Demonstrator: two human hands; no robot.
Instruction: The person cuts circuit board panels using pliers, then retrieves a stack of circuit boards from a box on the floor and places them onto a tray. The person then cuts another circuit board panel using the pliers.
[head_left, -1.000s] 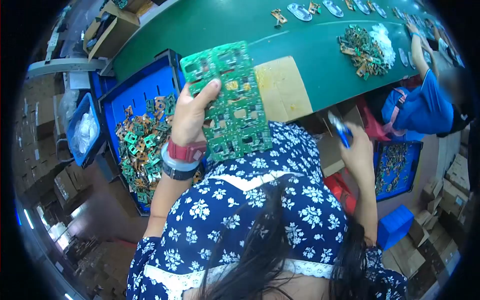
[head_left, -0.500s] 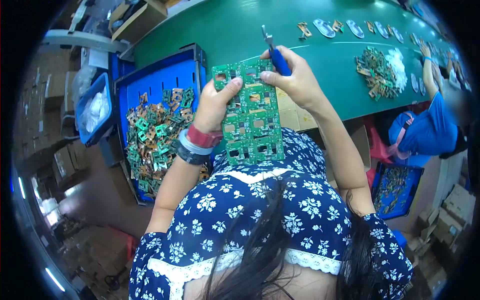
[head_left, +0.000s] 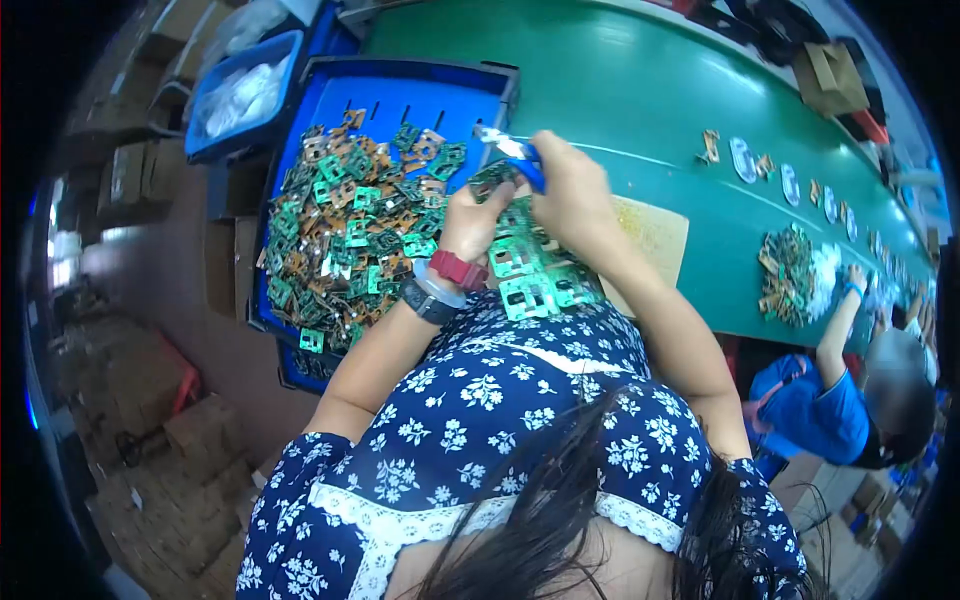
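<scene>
My left hand (head_left: pixel 474 222) is closed on the left edge of a green circuit board panel (head_left: pixel 530 275), which is divided into several small boards with cut-outs. At its upper end, a dark board section (head_left: pixel 492 178) sits at an angle by my left thumb; blur hides whether it is still attached. My right hand (head_left: pixel 572 190) grips blue-handled pliers (head_left: pixel 530 170), their metal head pointing up and left, above the panel's upper end. Left of my hands, a blue tray (head_left: pixel 400 78) holds a heap of small green and copper-coloured boards (head_left: pixel 350 220).
A blue basket with clear plastic bags (head_left: pixel 245 100) stands beyond the tray. On the green table (head_left: pixel 620 120) lie a cardboard sheet (head_left: pixel 650 235), another pile of boards (head_left: pixel 787 275) and a row of oval parts (head_left: pixel 743 160). A co-worker in blue (head_left: pixel 815 405) sits at right.
My view has turned left, so the tray looks nearer the middle. The pliers have come down and left, and my right hand has moved off the panel's edge. The panel's upper end now looks tilted.
</scene>
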